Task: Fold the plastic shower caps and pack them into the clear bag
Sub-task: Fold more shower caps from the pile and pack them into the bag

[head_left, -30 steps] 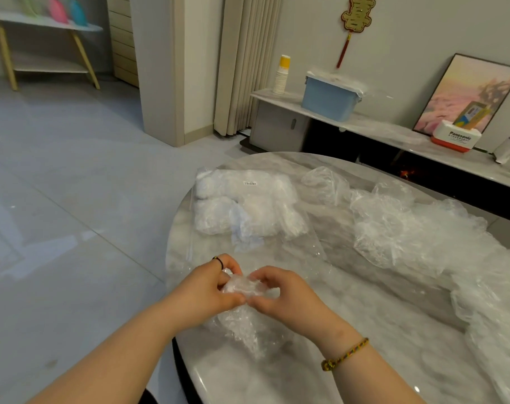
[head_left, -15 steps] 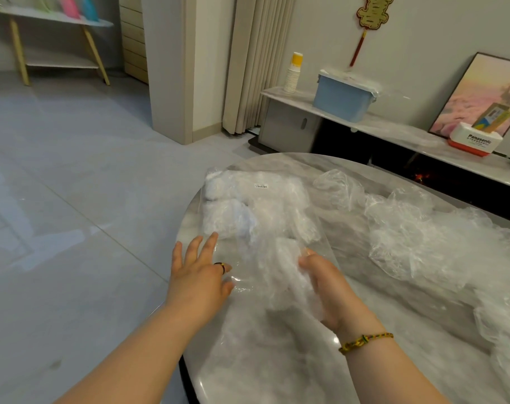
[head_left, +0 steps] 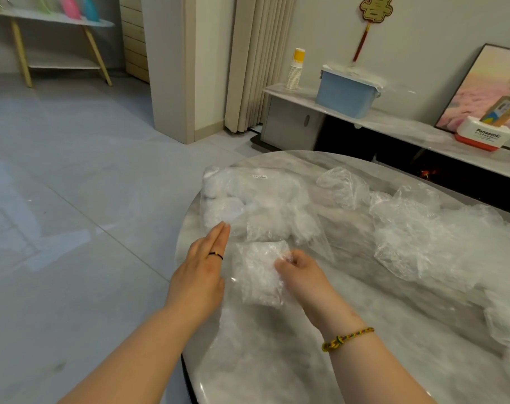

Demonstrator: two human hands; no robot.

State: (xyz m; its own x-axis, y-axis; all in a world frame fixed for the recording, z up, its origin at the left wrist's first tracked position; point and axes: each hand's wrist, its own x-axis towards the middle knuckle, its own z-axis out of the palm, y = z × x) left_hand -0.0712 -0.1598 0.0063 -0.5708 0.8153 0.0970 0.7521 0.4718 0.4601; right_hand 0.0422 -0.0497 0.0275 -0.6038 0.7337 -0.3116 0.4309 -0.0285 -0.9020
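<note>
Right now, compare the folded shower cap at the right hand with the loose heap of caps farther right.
The folded shower cap is a small, compact packet; the loose heap sprawls wide and puffy. The right hand pinches the folded shower cap; nothing touches the loose heap. The folded shower cap lies near the left edge of the table; the loose heap lies along its right side. Both are thin, translucent, crinkled plastic.

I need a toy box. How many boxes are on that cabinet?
2: a blue box beside the stacked cups, a white-and-red box before the picture. More may hide past the right edge.
</note>
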